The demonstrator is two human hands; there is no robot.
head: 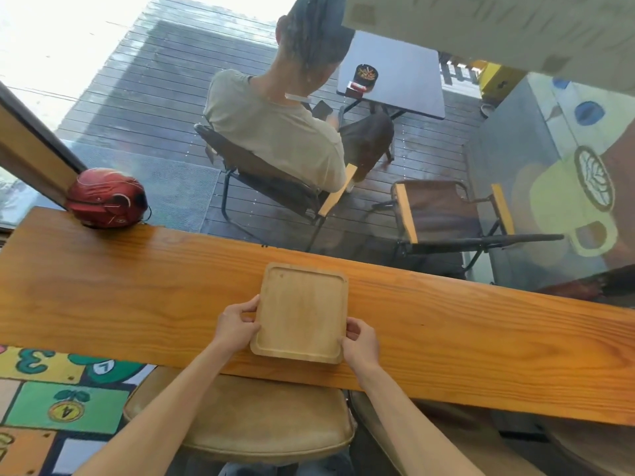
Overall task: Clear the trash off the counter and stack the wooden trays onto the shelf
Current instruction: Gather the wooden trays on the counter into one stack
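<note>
A pale square wooden tray (302, 310) with a raised rim lies flat on the long wooden counter (481, 338), near its front edge. My left hand (237, 324) pinches the tray's left rim with thumb and fingers. At the near right corner, my right hand (360, 341) grips the tray's right rim. The tray holds nothing. No trash shows on the counter, and no shelf is in view.
A red helmet (106, 197) sits at the counter's far left by the window. Below the counter stands a tan cushioned stool (261, 417). Beyond the glass, a person sits on a chair (271, 187) on a deck with a dark table (402, 73).
</note>
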